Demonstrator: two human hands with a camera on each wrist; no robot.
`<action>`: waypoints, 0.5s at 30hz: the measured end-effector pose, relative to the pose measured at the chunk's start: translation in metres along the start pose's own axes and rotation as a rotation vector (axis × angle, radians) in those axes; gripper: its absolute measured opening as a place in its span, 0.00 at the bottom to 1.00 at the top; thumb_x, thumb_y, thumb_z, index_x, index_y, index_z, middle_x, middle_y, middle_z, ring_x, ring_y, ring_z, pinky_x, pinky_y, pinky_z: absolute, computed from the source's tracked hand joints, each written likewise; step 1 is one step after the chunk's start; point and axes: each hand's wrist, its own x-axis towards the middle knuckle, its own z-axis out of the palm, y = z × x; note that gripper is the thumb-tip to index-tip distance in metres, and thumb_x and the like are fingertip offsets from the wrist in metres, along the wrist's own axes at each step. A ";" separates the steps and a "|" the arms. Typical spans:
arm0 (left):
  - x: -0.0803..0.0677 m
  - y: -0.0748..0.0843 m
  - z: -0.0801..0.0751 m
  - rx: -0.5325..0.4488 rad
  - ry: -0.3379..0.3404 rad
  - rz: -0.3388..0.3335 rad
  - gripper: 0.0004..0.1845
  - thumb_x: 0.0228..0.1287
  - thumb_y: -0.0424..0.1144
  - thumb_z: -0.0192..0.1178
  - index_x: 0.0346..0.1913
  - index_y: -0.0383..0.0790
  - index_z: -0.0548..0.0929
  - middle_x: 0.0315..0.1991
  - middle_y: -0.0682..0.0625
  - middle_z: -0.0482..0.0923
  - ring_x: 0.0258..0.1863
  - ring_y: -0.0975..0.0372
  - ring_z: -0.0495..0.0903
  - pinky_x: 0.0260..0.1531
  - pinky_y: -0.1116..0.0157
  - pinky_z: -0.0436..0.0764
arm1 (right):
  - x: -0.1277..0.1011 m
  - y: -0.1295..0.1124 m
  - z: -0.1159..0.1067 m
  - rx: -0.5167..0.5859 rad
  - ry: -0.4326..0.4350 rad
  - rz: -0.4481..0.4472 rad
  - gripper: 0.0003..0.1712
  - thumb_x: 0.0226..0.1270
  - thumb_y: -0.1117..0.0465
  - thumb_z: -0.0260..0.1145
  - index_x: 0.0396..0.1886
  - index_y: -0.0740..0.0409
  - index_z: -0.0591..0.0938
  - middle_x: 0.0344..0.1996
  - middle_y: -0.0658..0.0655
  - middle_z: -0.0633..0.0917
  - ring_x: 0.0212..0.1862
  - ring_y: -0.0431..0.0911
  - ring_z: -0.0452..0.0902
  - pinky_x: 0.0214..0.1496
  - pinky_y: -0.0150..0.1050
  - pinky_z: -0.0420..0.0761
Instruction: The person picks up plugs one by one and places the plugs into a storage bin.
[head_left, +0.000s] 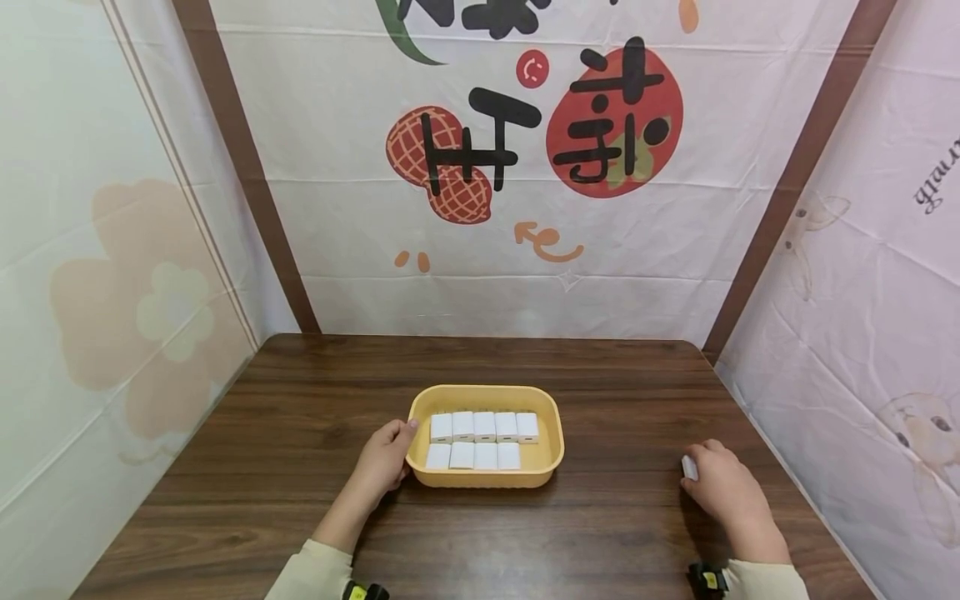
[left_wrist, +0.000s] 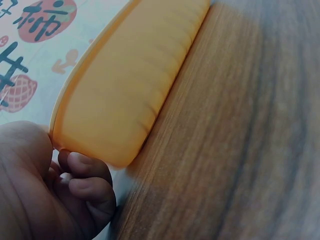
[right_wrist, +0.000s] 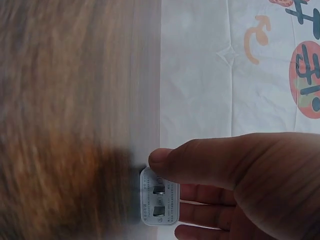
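A yellow tray (head_left: pixel 557 442) holds several white power adapters (head_left: pixel 484 427), laid in two rows. The front row stops short of the tray's right end. My left hand (head_left: pixel 386 457) grips the tray's left end with the thumb over the rim; from the left wrist view, the fingers curl against the tray's outer wall (left_wrist: pixel 120 85). Well to the right of the tray, my right hand (head_left: pixel 726 492) pinches one more white adapter (head_left: pixel 689 468). Two metal prongs and small print show on this adapter's face (right_wrist: pixel 160 197) in the right wrist view.
The dark wooden table (head_left: pixel 615 533) has a printed white curtain (head_left: pixel 337 242) behind it. More curtains hang along its left side (head_left: pixel 150 467) and its right side (head_left: pixel 840 433), close to my right hand.
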 end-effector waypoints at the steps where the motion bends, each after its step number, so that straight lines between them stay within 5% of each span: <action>1: 0.000 0.000 0.000 -0.001 0.000 -0.001 0.25 0.80 0.57 0.49 0.42 0.35 0.77 0.14 0.50 0.66 0.13 0.61 0.66 0.11 0.69 0.64 | 0.000 0.001 0.001 -0.001 0.001 0.001 0.25 0.55 0.64 0.77 0.52 0.70 0.83 0.47 0.71 0.81 0.43 0.62 0.82 0.44 0.61 0.81; 15: -0.001 0.000 -0.001 0.018 -0.004 -0.005 0.26 0.79 0.60 0.49 0.42 0.36 0.77 0.17 0.49 0.69 0.15 0.61 0.68 0.12 0.69 0.65 | 0.001 0.012 0.006 0.035 -0.034 0.000 0.30 0.58 0.61 0.77 0.57 0.71 0.81 0.52 0.72 0.80 0.54 0.68 0.78 0.54 0.64 0.78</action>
